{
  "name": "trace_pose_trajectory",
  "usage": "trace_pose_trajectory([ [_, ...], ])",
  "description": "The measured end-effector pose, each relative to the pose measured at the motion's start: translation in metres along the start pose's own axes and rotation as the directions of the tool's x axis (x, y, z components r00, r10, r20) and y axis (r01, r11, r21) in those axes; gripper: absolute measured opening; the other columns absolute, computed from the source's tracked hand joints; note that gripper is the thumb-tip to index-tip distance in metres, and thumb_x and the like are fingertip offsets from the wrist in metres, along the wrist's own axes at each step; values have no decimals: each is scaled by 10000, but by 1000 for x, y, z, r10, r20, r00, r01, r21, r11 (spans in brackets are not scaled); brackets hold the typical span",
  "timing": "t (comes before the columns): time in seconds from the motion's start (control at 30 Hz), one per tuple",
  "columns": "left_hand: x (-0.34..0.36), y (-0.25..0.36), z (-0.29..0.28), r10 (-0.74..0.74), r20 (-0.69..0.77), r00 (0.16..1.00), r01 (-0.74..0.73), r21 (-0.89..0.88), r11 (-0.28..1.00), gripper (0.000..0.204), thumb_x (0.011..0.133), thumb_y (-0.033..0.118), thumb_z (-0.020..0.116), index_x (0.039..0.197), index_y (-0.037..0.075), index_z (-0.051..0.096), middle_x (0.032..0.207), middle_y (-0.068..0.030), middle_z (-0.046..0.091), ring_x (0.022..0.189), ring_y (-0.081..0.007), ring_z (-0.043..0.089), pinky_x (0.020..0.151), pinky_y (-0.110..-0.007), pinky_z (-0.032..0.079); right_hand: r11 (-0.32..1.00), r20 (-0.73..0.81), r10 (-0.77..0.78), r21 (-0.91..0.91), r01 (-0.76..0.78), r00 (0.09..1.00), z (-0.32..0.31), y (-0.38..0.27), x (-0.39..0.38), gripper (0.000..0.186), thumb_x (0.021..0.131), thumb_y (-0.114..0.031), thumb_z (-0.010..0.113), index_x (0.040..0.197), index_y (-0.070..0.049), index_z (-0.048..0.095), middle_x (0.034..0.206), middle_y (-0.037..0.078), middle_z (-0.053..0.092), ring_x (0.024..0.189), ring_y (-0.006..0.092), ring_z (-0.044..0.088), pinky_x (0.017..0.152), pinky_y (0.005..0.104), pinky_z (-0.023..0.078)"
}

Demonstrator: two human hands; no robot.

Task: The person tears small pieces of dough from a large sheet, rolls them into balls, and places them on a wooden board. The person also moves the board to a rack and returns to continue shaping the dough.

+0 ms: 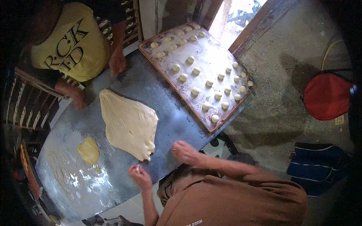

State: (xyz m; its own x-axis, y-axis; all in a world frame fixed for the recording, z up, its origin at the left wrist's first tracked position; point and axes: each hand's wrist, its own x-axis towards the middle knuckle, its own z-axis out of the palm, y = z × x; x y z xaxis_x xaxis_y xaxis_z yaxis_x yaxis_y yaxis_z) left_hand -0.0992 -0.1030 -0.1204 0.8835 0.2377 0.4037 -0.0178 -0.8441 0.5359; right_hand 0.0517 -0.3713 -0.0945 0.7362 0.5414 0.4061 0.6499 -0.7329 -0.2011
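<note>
My left hand [140, 177] is closed around a small pale item [137, 168] at the table's near edge, just below the tip of a large flattened sheet of dough [128, 124]. My right hand [183, 151] is right of that sheet, fingers curled low over the metal tabletop [177, 116]; whatever they may hold is hidden. The sheet is a rough diamond with lumpy lower corners. Left of it lies a smaller, yellower patch of soft dough or fat [88, 150], with a greasy smear below.
A tray [200, 124] with several small dough balls fills the table's right end. A co-worker [69, 52] in yellow stands opposite, both hands near the far edge. A doorway [235, 20] is behind, slatted racks [30, 101] left, a red round object [326, 96] and dark blue fabric [313, 167] right.
</note>
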Motion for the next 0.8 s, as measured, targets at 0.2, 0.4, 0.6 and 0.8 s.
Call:
trace_pose_trajectory([
  [0.2, 56, -5, 19, -341, 61, 938, 345, -74, 936, 202, 953, 1, 558, 1050, -20, 381, 1023, -223, 487, 910, -367, 523, 851, -475, 457, 993, 68, 47, -112, -40, 997, 2, -21, 31, 173, 874, -187, 597, 906, -16, 596, 975, 141, 526, 937, 290, 508, 808, 423, 428],
  [0.4, 22, -54, -21, -148, 79, 986, 146, 36, 989, 207, 945, 14, 583, 1039, -17, 401, 1001, -201, 471, 905, -357, 515, 828, -481, 448, 907, 631, 130, 236, -348, 765, -29, 30, -13, 197, 862, -154, 607, 961, 15, 585, 996, 187, 539, 948, 331, 516, 831, 440, 430],
  [0.6, 37, 7, 20, -192, -18, 981, 192, -32, 981, 205, 958, 52, 580, 1048, -26, 414, 1002, -195, 475, 891, -354, 522, 819, -490, 445, 949, 77, -69, 313, 41, 995, -6, -23, -12, 164, 843, -104, 618, 919, -24, 497, 876, 162, 460, 849, 322, 494, 748, 475, 396],
  [0.8, 76, -54, 7, -320, -69, 945, 327, 163, 931, 176, 922, -8, 549, 1040, -29, 420, 1012, -209, 490, 941, -380, 530, 847, -511, 431, 998, 190, 33, 54, -44, 981, 1, 40, 2, 387, 859, -233, 627, 1095, 65, 556, 1014, 206, 564, 948, 348, 537, 849, 479, 458],
])
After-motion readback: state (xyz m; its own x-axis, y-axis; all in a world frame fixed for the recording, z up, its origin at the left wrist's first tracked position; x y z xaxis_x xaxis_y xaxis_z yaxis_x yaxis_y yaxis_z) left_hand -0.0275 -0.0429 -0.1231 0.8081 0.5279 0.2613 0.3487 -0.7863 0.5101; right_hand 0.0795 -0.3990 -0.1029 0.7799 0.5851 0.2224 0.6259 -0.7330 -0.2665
